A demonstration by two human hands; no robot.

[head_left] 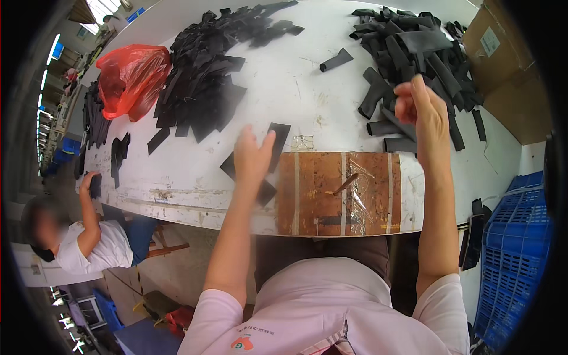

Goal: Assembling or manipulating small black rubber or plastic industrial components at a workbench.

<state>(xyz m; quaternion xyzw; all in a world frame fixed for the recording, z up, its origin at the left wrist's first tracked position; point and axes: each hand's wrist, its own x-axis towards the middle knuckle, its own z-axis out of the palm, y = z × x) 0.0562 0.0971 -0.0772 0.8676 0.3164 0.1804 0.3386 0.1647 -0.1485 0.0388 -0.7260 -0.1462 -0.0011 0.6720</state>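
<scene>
- Desk (269, 74), white and worn, its two main heaps set to either side, likely so the middle stays free for working
- Left hand (251, 157), blurred, thumb apart from the fingers, over two or so flat black pieces (282, 133) near the board; whether it grips one I cannot tell
- Right hand (427, 115), raised before the heap of tubes, fingers loosely bent, nothing visible in them
- Flat pile (201, 97), black sheets, left of centre, apparently within the left hand's reach
- Black tubes (423, 41), heaped at right, perhaps kept apart by shape; a lone tube (336, 60) lies between the heaps
- Wooden board (313, 177), brown, taped, at the near edge before the person, a slanting brown rod (345, 184) over it, seemingly placed for both hands
- Red plastic bag (133, 80), beside the flat pile
- Carton (503, 83), far right; blue crates (515, 236) below
- Co-worker (94, 245), seated at left, one arm on the desk
</scene>
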